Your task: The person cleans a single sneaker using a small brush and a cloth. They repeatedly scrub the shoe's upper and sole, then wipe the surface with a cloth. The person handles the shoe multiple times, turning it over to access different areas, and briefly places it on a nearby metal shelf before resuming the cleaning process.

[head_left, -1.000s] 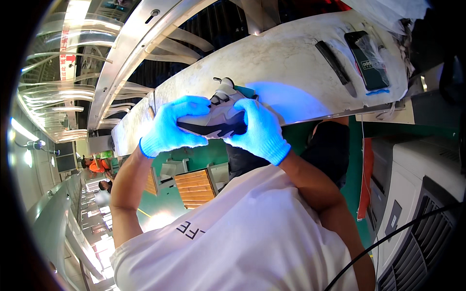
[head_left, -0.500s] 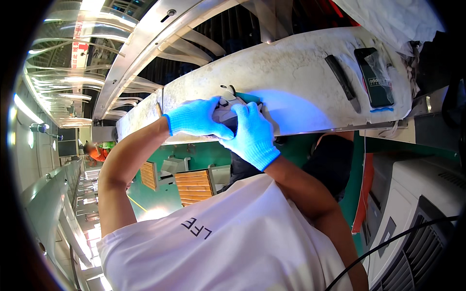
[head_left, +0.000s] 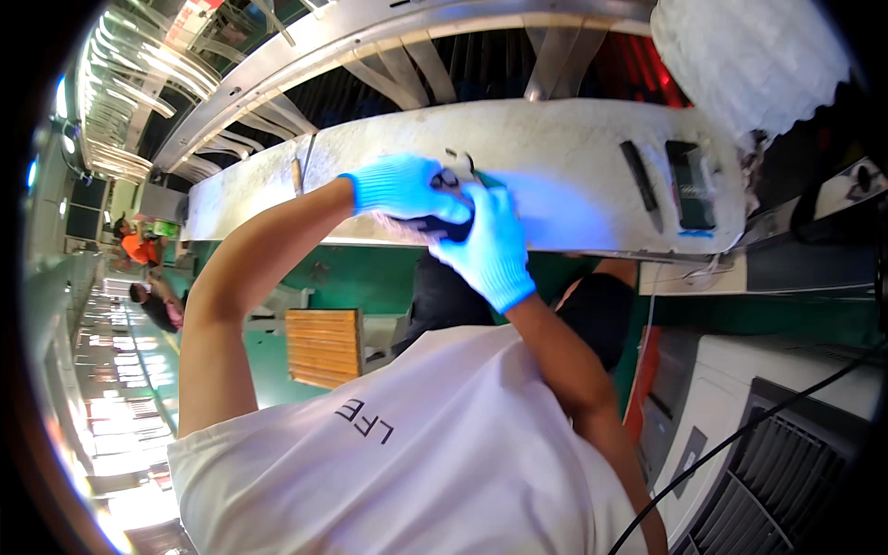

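My left hand (head_left: pixel 400 188), in a knitted glove that looks bright blue under the light, is closed on a small dark piece (head_left: pixel 425 225) that looks soft, with a paler ragged edge. My right hand (head_left: pixel 490 248), gloved the same way, pinches the piece from the other side. Both hands meet just above the near edge of the long pale worktable (head_left: pixel 564 139). Beyond the fingertips a small pale part with a dark curved end (head_left: pixel 460 166) sticks out; its kind is unclear. Something dark green shows behind my right fingers, mostly hidden.
On the table to the right lie a dark-handled knife (head_left: pixel 640 180) and a black phone-shaped item (head_left: pixel 691 185) under clear film. A thin wooden-handled tool (head_left: pixel 297 176) lies at the left. White bundled material (head_left: pixel 754 65) hangs at the far right. A slatted wooden stool (head_left: pixel 324 347) stands below; people are far left.
The view has shifted and turned a little. Both hands still hold the dark piece, which has been tilted so more of its ragged edge shows below my left hand.
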